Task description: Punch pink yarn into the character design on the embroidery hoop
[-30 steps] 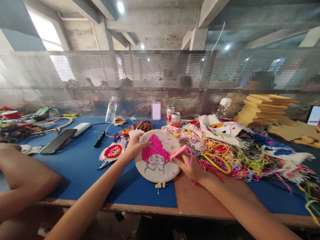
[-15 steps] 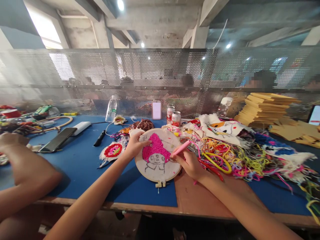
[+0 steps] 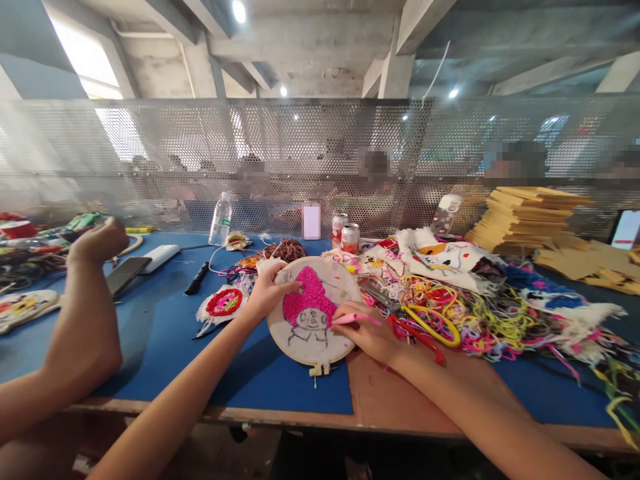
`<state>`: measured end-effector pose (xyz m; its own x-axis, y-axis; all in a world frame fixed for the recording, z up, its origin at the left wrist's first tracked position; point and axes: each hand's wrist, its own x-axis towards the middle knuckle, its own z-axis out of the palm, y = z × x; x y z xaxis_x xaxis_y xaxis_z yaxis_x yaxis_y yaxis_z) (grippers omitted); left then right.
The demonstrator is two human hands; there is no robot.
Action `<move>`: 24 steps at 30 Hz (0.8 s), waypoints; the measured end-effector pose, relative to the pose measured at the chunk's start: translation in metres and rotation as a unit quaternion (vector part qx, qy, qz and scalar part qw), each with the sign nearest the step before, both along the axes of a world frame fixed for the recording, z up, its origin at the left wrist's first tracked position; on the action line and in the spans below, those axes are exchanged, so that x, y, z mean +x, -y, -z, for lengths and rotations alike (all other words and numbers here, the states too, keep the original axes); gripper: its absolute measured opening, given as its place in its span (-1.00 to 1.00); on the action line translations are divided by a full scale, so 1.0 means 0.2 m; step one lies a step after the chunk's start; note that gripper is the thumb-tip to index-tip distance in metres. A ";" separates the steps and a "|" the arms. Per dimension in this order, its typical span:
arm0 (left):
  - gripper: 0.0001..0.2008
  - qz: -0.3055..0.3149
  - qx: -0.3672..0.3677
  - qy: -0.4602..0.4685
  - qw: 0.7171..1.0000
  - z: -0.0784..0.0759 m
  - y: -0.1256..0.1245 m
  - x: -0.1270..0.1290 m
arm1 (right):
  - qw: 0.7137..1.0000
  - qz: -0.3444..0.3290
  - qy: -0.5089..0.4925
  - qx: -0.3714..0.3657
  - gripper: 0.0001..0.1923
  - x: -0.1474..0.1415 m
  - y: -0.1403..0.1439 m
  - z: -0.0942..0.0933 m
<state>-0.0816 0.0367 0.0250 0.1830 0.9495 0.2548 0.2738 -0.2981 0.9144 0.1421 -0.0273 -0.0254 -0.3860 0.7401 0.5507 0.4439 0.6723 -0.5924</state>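
My left hand grips the upper left rim of a round embroidery hoop, its thumb lying over the cloth. White cloth is stretched in the hoop, bearing a drawn character whose hood is filled with bright pink loops; the face and body show as dark outlines. My right hand is closed around a pink punch needle, which leans to the right with its working end at the hood's lower right edge. Its tip is too small to make out. The hoop's screw clasp points toward me.
Tangled yarn and scissors with red and yellow handles lie at right. Behind stand two drink cans, a water bottle and stacked brown envelopes. A co-worker's arm rests at left, near a phone.
My right hand has shifted slightly left and the punch needle has tipped from pointing up to nearly flat. The co-worker's forearm at left has swung up and right, uncovering another hoop.
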 end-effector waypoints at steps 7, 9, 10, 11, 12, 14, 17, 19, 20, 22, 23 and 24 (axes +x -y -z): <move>-0.67 -0.003 0.011 -0.009 1.000 -0.01 0.01 0.00 | 0.997 0.062 -0.037 -0.033 -0.84 0.00 0.01 -0.02; -0.68 -0.008 0.012 -0.016 1.000 -0.01 0.00 0.00 | 0.996 0.065 -0.054 -0.038 -0.82 0.01 0.01 -0.01; -0.68 -0.008 0.011 -0.016 1.000 -0.01 0.00 0.00 | 0.995 0.063 -0.060 -0.038 -0.81 0.01 0.00 0.00; -0.68 -0.007 0.008 -0.015 1.000 0.00 0.00 0.00 | 0.995 0.061 -0.066 -0.036 -0.81 0.01 0.00 0.00; -0.67 -0.004 0.004 -0.013 1.000 0.00 0.00 0.00 | 0.995 0.059 -0.072 -0.033 -0.81 0.02 0.00 0.01; -0.65 0.000 -0.002 -0.011 1.000 0.00 0.00 0.00 | 0.995 0.053 -0.083 -0.030 -0.81 0.02 0.00 0.02; -0.65 -0.002 -0.007 -0.013 1.000 0.01 -0.01 0.00 | 0.994 0.050 -0.095 -0.032 -0.81 0.02 0.00 0.02; -0.65 -0.002 -0.010 -0.013 1.000 0.01 -0.01 -0.01 | 0.993 0.052 -0.096 -0.035 -0.80 0.02 0.00 0.02; -0.66 -0.001 -0.010 -0.012 1.000 0.01 -0.01 -0.01 | 0.993 0.053 -0.096 -0.037 -0.79 0.02 0.00 0.02; -0.65 0.003 -0.007 -0.009 1.000 0.01 -0.02 -0.01 | 0.993 0.049 -0.100 -0.042 -0.79 0.02 0.00 0.02; -0.65 0.004 -0.006 -0.008 1.000 0.01 -0.02 -0.01 | 0.993 0.046 -0.104 -0.044 -0.78 0.02 0.00 0.02; -0.65 0.005 -0.006 -0.008 1.000 0.01 -0.02 -0.01 | 0.992 0.045 -0.107 -0.045 -0.78 0.02 0.00 0.02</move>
